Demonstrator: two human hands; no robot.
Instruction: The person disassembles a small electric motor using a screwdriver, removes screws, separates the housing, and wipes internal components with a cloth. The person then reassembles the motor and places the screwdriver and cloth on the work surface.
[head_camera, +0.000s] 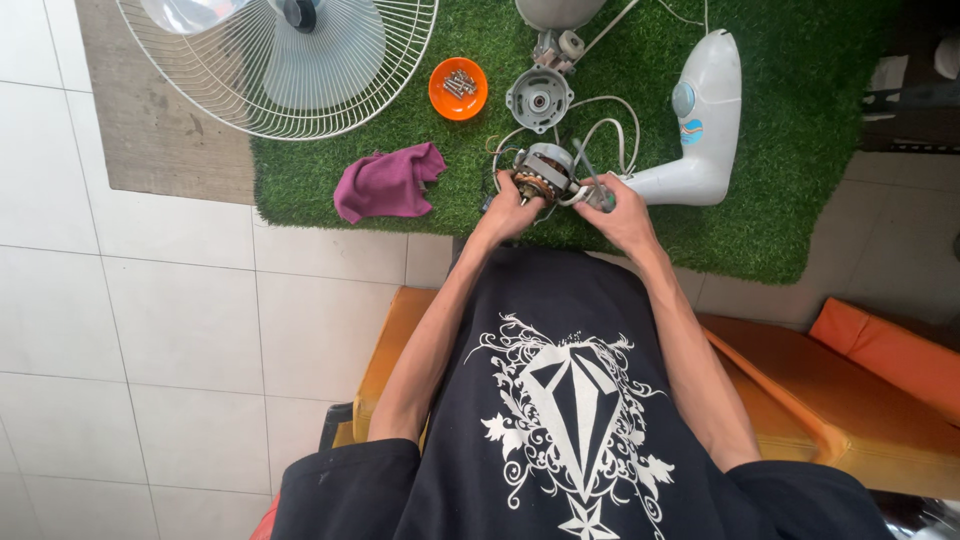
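My left hand (512, 212) grips a small grey fan motor (545, 168) with copper windings, held just above the green turf mat (350, 170). My right hand (622, 212) is closed around the handle of a screwdriver (590, 180) whose shaft points up toward the motor. White wires (610, 130) loop from the motor toward the white plastic fan housing (700, 120) lying to the right.
A round grey motor cover (539, 98) and an orange bowl of screws (458, 88) lie beyond the motor. A purple cloth (388, 184) rests to the left. A white wire fan guard with blades (280, 60) sits at top left. Orange cushions (880, 350) are beneath me.
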